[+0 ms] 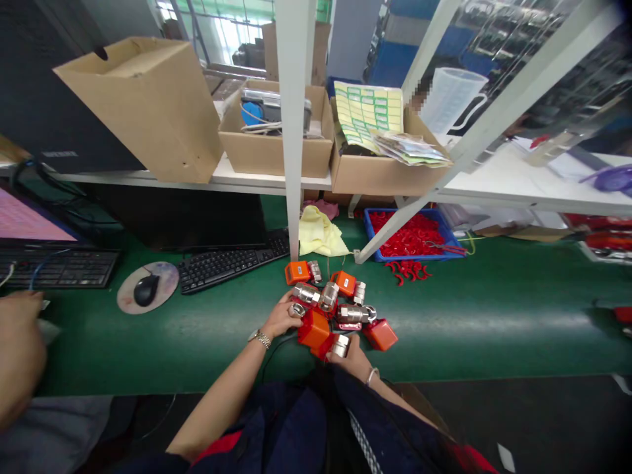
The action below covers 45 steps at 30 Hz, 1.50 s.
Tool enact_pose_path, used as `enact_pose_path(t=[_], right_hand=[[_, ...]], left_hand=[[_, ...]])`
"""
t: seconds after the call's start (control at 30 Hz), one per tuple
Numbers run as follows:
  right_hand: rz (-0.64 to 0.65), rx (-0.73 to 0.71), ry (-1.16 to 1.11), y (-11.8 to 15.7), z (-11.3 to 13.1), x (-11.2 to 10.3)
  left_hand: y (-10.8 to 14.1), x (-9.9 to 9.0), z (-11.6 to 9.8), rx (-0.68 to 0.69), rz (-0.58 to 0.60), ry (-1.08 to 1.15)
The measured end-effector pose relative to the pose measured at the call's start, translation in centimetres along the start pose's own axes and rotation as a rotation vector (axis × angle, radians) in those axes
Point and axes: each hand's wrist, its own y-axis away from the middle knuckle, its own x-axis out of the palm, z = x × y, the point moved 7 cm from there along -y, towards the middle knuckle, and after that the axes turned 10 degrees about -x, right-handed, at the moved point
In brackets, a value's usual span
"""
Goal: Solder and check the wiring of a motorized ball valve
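Several orange box-shaped devices with silver metal fittings lie clustered on the green bench in front of me. My left hand [282, 318], with a watch at the wrist, is closed around a silver fitting [297, 310] beside an orange housing [315, 328]. Nearer to me, my right hand [353, 360] grips the silver fitting [340, 345] of another orange device from its right side; some fingers are hidden. Just beyond the hands lie more fittings [328, 297] and a long silver one [352, 314]. Another orange housing [380, 334] rests at the right.
Behind the cluster are a yellow cloth [320, 233] and a blue tray [457, 245] of red curved parts. A keyboard [232, 264] and mouse [147, 290] lie left. White shelf posts [293, 131] rise ahead. Another person's hand [20, 349] is at far left.
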Motion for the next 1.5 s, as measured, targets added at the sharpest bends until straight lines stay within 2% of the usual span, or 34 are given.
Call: enact_pose_path(t=[0.07,0.27,0.4,0.5,0.63,0.73,0.83,0.87,0.93,1.03,1.13,1.2,1.3,1.5], right_hand=[[-0.021,0.029,0.006,-0.3,-0.5,-0.6],[-0.15,0.105,0.121,1.3,-2.7,-5.1],[-0.192,0.121,0.201,1.7,-4.1,-7.4],[-0.226,0.112,0.25,1.2,-4.6,-9.2],[-0.288,0.135,0.316,-0.3,-5.5,-13.1],[-0.343,0.134,0.403,-1.5,-5.0,-16.2],[-0.421,0.041,0.518,-2.9,-1.9,-17.5],[-0.417,-0.035,0.549,-3.7,-0.1,-17.2],[-0.327,-0.234,0.583,-5.8,3.9,-15.0],[-0.078,-0.503,0.592,-9.8,9.6,-9.7],[0.133,-0.635,0.615,-13.5,13.2,-5.1],[0.207,-0.656,0.648,-15.1,14.3,-3.3],[0.22,-0.66,0.695,-15.7,14.6,-2.0],[0.097,-0.672,0.713,-13.1,12.3,-2.1]], left_hand=[[0.0,0.2,-0.1,0.004,0.003,-0.015],[0.3,1.1,-0.4,0.019,-0.043,-0.039],[0.4,1.9,-0.2,0.014,-0.07,-0.025],[0.5,2.7,0.0,0.0,-0.072,-0.002],[0.6,3.5,0.0,-0.01,-0.055,0.029],[0.7,3.7,0.1,-0.019,-0.047,0.039],[0.8,3.7,0.1,-0.026,-0.049,0.043],[0.9,3.7,0.1,-0.027,-0.051,0.047],[1.0,3.7,0.1,-0.027,-0.057,0.06],[1.2,3.8,0.1,-0.025,-0.068,0.079],[1.4,3.9,0.1,-0.027,-0.077,0.087],[1.5,3.9,0.2,-0.026,-0.091,0.091],[1.7,3.8,0.3,-0.011,-0.129,0.105],[2.9,4.9,0.1,0.056,-0.151,0.143]])
